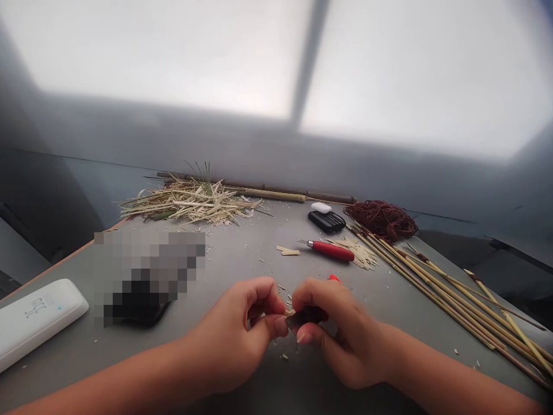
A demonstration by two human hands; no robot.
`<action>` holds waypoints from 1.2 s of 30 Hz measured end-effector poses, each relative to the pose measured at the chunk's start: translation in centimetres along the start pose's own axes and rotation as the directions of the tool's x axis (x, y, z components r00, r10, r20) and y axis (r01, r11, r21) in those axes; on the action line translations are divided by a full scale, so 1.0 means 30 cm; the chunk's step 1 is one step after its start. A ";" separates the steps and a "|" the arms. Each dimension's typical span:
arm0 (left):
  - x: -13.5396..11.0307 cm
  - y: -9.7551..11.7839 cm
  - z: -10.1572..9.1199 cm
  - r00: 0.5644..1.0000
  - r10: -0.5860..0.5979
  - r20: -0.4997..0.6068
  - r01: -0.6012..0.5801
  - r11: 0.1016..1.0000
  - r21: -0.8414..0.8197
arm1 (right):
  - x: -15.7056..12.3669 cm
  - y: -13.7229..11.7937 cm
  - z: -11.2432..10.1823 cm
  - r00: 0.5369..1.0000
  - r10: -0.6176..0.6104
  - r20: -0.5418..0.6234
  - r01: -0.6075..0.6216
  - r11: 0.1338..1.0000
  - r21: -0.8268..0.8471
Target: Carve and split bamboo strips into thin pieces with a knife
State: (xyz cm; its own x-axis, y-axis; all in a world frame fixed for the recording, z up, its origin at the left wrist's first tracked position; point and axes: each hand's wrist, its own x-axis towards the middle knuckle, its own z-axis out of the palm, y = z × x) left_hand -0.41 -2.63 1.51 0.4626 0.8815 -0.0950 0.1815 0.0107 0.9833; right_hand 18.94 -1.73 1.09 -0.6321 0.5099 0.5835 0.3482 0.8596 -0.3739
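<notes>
My left hand (242, 334) and my right hand (341, 334) meet over the near middle of the grey table (242, 259). Both are closed in a pinch. Between the fingertips of the two hands sits a small pale sliver of bamboo (288, 312). The right hand grips a dark blade-like tool (307, 316), and a bit of red (333, 278) shows just above its knuckles. A red-handled knife (330, 250) lies on the table just beyond the hands.
A heap of bamboo shavings (192, 203) lies far left. Long bamboo sticks (453, 291) fan along the right edge, next to a coil of red-brown cord (382, 218). A black case (326, 221), a white power bank (34, 317), a dark phone (138, 311) rest around.
</notes>
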 end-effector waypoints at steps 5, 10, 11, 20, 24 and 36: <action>0.004 0.001 0.003 1.000 0.014 -0.012 -0.015 0.998 -0.056 | 0.003 0.000 0.003 0.997 0.079 0.012 -0.079 0.997 0.009; 0.019 0.001 0.009 0.997 0.007 -0.079 -0.021 0.984 -0.174 | 0.021 0.009 0.021 0.995 0.015 -0.098 -0.017 1.000 -0.023; 0.022 0.001 0.010 0.996 -0.002 -0.091 -0.015 0.982 -0.189 | 0.023 0.012 0.025 0.993 0.002 -0.118 -0.008 0.999 -0.048; 0.020 0.003 0.019 0.985 -0.081 -0.155 0.038 0.965 -0.261 | 0.022 0.021 0.057 0.974 -0.082 -0.213 0.034 0.975 -0.221; 0.022 -0.001 0.027 0.989 -0.055 -0.138 0.011 0.954 -0.299 | 0.026 0.029 0.056 0.977 -0.055 -0.207 0.012 0.980 -0.200; 0.027 -0.004 -0.004 0.962 -0.040 -0.270 -0.006 0.985 -0.170 | 0.018 0.028 0.009 0.984 0.010 -0.176 -0.038 0.987 -0.156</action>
State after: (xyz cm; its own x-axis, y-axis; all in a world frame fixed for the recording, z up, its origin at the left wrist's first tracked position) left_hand -0.17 -1.86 1.33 0.2037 0.9749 -0.0894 0.0288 0.0853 0.9959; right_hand 18.69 -0.75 0.90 -0.4970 0.5168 0.6971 0.4762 0.8340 -0.2788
